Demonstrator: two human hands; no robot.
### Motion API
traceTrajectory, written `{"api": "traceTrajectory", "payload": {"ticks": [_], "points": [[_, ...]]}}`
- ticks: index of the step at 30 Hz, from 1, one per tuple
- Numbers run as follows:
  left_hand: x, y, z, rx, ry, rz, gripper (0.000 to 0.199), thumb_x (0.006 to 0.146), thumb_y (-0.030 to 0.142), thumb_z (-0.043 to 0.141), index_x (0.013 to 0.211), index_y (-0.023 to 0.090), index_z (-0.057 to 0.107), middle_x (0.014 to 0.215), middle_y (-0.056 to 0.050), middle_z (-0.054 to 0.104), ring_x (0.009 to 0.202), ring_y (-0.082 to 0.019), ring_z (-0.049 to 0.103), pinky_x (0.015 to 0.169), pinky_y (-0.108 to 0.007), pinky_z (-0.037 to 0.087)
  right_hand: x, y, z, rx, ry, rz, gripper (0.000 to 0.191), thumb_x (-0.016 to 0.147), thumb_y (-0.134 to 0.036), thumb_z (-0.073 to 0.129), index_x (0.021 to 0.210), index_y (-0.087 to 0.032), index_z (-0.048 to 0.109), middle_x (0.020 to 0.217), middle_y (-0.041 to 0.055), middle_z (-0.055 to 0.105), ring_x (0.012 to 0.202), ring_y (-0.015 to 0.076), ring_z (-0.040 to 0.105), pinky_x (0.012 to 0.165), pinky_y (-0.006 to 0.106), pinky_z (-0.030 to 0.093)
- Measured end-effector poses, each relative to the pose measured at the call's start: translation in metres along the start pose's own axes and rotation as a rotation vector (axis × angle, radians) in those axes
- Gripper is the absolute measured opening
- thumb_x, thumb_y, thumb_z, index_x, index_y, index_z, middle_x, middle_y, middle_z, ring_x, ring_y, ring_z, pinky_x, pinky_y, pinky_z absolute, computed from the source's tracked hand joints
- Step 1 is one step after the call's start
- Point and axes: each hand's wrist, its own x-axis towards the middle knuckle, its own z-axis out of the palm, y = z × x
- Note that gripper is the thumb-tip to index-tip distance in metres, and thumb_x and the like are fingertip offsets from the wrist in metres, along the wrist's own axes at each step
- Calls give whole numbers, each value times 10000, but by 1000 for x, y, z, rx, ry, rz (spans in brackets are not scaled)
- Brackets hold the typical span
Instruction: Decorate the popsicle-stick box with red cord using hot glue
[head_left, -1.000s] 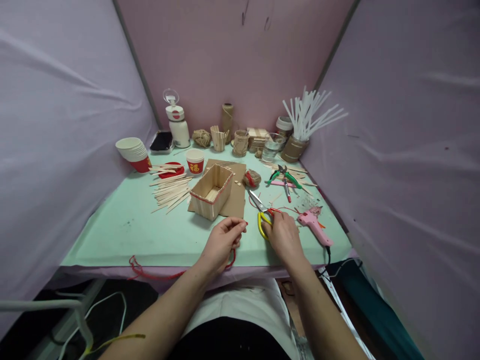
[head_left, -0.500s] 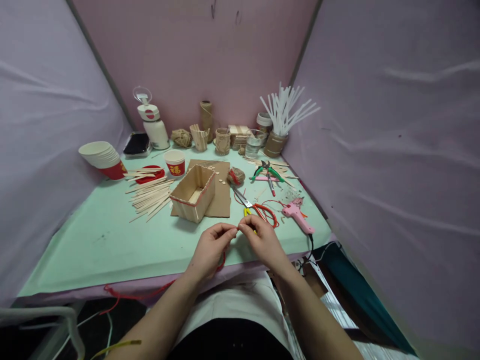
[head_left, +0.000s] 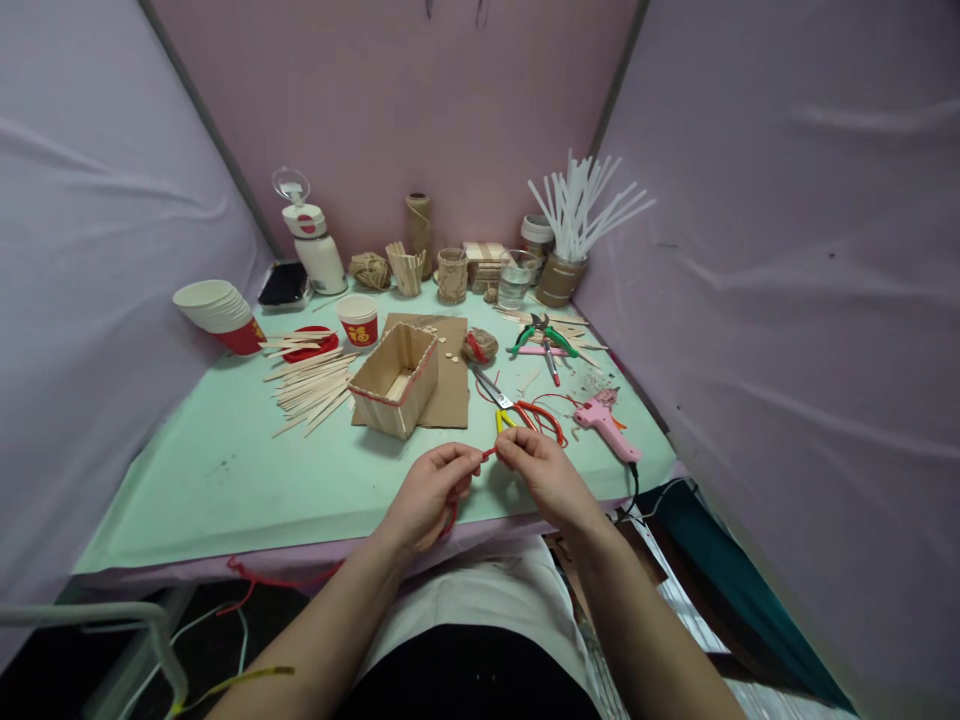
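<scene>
Between my two hands runs a short stretch of red cord [head_left: 489, 453]. My left hand [head_left: 439, 490] pinches it between thumb and fingertips, and more of the cord hangs below that hand and trails off along the table's front edge to the left. My right hand [head_left: 546, 475] pinches the cord's other end. Just beyond my right hand lie scissors [head_left: 541, 420] with red and yellow handles. An open wooden stick box [head_left: 401, 385], trimmed with a red line near its rim, sits past my left hand, partly on a piece of cardboard [head_left: 450, 390].
A pink glue gun [head_left: 607, 428] lies at the right with its cable over the edge. Green-handled pliers [head_left: 543, 338], a twine ball [head_left: 480, 346], loose wooden sticks [head_left: 311, 390] and paper cups [head_left: 358, 322] are around. A white bottle [head_left: 319, 255] and white sticks [head_left: 577, 210] stand behind.
My hands have drawn slightly apart, so a short piece of red cord now shows between my fingertips. The whole view has shifted a little.
</scene>
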Motion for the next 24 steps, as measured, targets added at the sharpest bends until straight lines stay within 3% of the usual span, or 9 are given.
{"api": "traceTrajectory", "payload": {"ticks": [2,5,7,9,12,15,16,19,24], "points": [[-3,-1,-1,195,86,160,232,710,368,760,753,148,698,669,-5,609,551,-86,456,517,-208,343,-4,-1,1,-42,34,-61,199,848,-369,574,742,-201,563,712,-14,526,693,147,482,662,270,396],[-11,-6,-6,537,196,581,99,794,289,700,806,201,744,788,-51,674,746,-160,592,684,-266,458,-9,-1,2,-182,84,-296,146,894,-299,548,785,-212,591,797,18,588,797,176,547,759,315,431],[-15,-12,-11,705,187,811,116,828,236,664,888,237,763,822,-64,690,792,-175,616,738,-292,481,-11,2,-2,-284,128,-449,129,923,-265,517,843,-220,608,864,38,623,875,194,582,823,350,446],[-17,-18,-16,804,152,924,163,841,206,648,944,259,762,826,-69,701,791,-178,629,749,-307,498,-11,6,-10,-373,209,-515,117,932,-251,504,906,-226,615,929,57,641,946,212,595,871,380,448],[-17,-20,-20,851,163,1000,171,849,188,638,958,257,751,818,-64,699,771,-173,639,725,-304,516,-7,14,-37,-559,407,-528,133,935,-269,489,939,-217,611,970,86,634,965,228,589,887,400,453],[-18,-14,-28,824,248,1069,158,843,153,638,941,237,728,822,-51,688,770,-162,642,719,-292,521,-5,27,-77,-865,617,-344,223,937,-313,459,1032,-170,602,1049,143,609,1009,253,560,902,402,455],[-19,-12,-33,822,274,1080,156,838,138,640,934,231,720,828,-46,686,769,-156,640,711,-284,517,-5,32,-91,-998,639,-222,278,930,-336,465,1083,-144,595,1081,168,601,1047,274,545,926,419,440],[-22,-2,-53,824,367,1088,121,824,124,653,889,213,704,826,-33,680,725,-137,619,645,-258,491,-7,46,-121,-1112,659,-58,391,876,-378,556,1107,-67,610,1065,226,601,1034,344,537,926,486,413],[-20,12,-90,694,714,1047,49,815,241,665,828,193,663,794,-11,648,750,-163,611,708,-300,500,1,59,-132,-1167,591,36,382,806,-369,656,1066,-91,651,1008,184,613,966,320,549,884,423,424]]}}
